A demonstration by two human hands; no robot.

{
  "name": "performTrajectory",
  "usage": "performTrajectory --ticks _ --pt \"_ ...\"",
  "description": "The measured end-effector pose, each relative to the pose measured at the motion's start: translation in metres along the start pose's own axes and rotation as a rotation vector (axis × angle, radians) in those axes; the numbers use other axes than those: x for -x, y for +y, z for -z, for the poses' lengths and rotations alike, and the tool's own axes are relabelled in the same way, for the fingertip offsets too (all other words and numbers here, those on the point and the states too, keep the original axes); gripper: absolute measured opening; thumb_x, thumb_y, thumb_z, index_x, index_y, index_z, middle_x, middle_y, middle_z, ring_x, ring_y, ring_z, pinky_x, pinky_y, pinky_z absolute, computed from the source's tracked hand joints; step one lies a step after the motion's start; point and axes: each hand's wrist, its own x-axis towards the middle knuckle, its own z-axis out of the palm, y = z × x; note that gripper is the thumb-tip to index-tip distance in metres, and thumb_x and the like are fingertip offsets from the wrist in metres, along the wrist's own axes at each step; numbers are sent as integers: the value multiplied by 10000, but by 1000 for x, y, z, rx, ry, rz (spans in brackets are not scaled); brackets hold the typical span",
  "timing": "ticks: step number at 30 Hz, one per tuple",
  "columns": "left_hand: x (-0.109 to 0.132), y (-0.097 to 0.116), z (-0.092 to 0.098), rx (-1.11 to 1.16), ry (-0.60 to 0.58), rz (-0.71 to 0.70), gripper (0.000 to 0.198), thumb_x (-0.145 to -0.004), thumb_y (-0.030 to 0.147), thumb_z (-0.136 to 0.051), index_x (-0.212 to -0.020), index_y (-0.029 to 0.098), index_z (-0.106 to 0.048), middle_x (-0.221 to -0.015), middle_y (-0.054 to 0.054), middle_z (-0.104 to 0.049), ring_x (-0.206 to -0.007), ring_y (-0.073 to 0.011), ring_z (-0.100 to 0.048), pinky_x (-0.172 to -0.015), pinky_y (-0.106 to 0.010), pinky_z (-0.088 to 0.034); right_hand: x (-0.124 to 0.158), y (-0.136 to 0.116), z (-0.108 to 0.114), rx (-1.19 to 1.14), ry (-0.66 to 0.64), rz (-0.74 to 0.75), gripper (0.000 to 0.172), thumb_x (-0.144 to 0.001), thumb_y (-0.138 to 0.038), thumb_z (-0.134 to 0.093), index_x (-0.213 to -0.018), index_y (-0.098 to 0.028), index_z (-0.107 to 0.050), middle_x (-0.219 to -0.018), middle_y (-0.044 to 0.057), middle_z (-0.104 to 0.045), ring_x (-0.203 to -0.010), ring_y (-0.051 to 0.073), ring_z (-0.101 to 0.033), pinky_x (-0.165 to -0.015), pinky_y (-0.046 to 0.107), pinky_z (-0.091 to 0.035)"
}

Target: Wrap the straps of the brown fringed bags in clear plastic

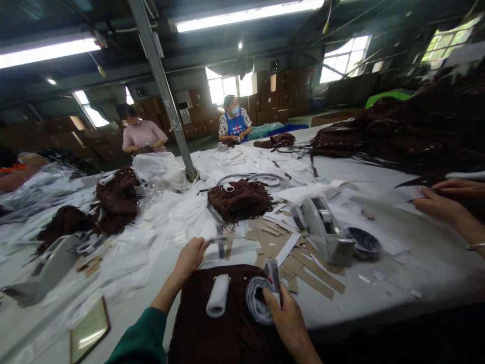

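A dark brown bag (223,333) lies in front of me, a white foam-like roll (217,298) at its metal eyelets. My right hand (286,311) grips a coil wrapped in clear film (258,302), its thumb inside the loop; a greyish strip end (273,270) sticks up beside the fingers. Over the bag's upper left edge, my left hand (192,258) is closed in a pinch on a thin clear strip (220,237) that reaches to the right. What that strip is stuck to, if anything, I cannot tell.
A tape dispenser (326,232) stands ahead right, beside a black roll (362,243) and scattered cardboard strips (312,275). A fringed brown bag (240,199) lies beyond. Another dispenser (45,270) is at left. A co-worker's hands (439,202) work at right; two people sit across the table.
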Motion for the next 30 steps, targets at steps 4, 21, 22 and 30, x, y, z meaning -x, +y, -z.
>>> performTrajectory --ticks 4,21,22,30 --pt "-2 -10 32 126 143 58 439 -942 446 -240 -709 204 -521 -634 -4 -593 -562 -139 -539 -543 -223 -397 -10 0 2 62 -40 17 496 -773 -542 -517 -1091 -176 -625 -948 85 -713 -911 274 -657 -789 339 -500" --pt "51 56 48 -93 102 -435 296 -942 237 -354 -1106 219 -599 -851 -68 -606 -821 -216 -539 -731 -310 -439 -37 -124 -38 597 -325 815 609 -798 -353 -651 -1321 -120 -446 -1248 149 -583 -1124 248 -553 -925 339 -448" --pt "51 54 50 -24 92 -409 280 -938 259 -375 -1089 221 -607 -867 -69 -611 -843 -218 -536 -758 -318 -436 -38 -127 -46 616 -374 757 445 -846 -285 -585 -1259 -143 -500 -1158 111 -639 -1033 207 -601 -854 286 -464" --pt "80 -18 44 296 43 -115 268 -889 289 -436 -851 182 -679 -802 -64 -666 -834 -222 -553 -844 -379 -418 -56 -125 -44 920 -414 738 108 -878 -200 -513 -924 -206 -610 -851 57 -691 -816 211 -637 -643 252 -348"
